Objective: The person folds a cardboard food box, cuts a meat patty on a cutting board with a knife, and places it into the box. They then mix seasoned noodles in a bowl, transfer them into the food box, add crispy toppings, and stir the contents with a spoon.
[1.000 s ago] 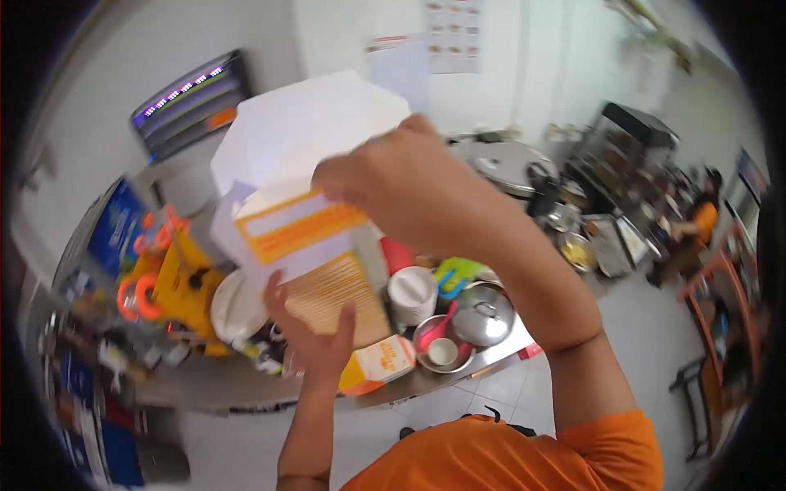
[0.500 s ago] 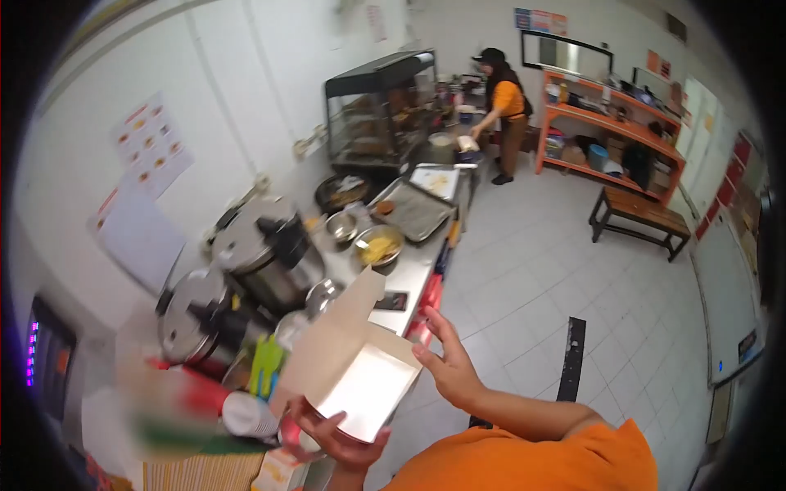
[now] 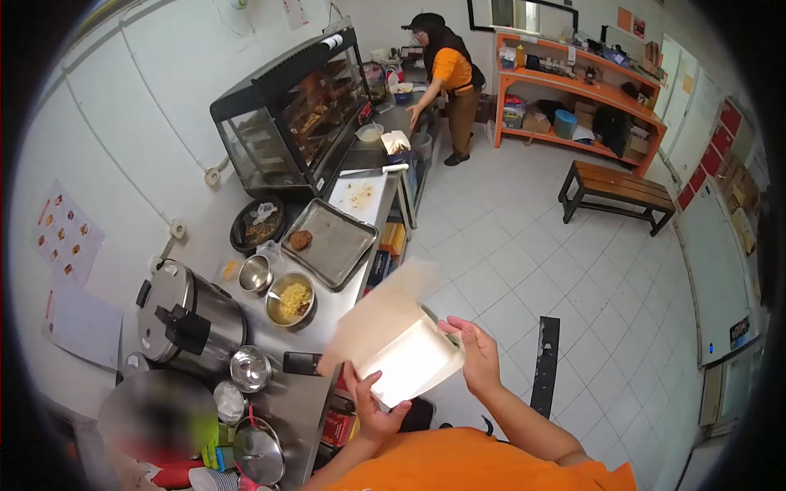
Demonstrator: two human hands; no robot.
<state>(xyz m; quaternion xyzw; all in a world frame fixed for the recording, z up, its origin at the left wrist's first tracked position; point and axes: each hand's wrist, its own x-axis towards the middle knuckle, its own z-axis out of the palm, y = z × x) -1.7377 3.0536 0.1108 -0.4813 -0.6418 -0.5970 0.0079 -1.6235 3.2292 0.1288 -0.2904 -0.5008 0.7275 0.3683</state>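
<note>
While, in the head view, the left hand (image 3: 381, 416) grips the near side of an opened paperboard takeaway box (image 3: 409, 360) beside the stainless-steel counter (image 3: 299, 403), the right hand (image 3: 481, 353) touches the box's right wall, whether pinching I cannot tell.

One head-worn view, forward and down, close over the open box (image 3: 409, 360), counter (image 3: 304, 398) at left.

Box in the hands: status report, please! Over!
Left hand holding box; right hand at its right edge. Box open, nothing seen inside. Nothing visibly blocking either hand.
</note>
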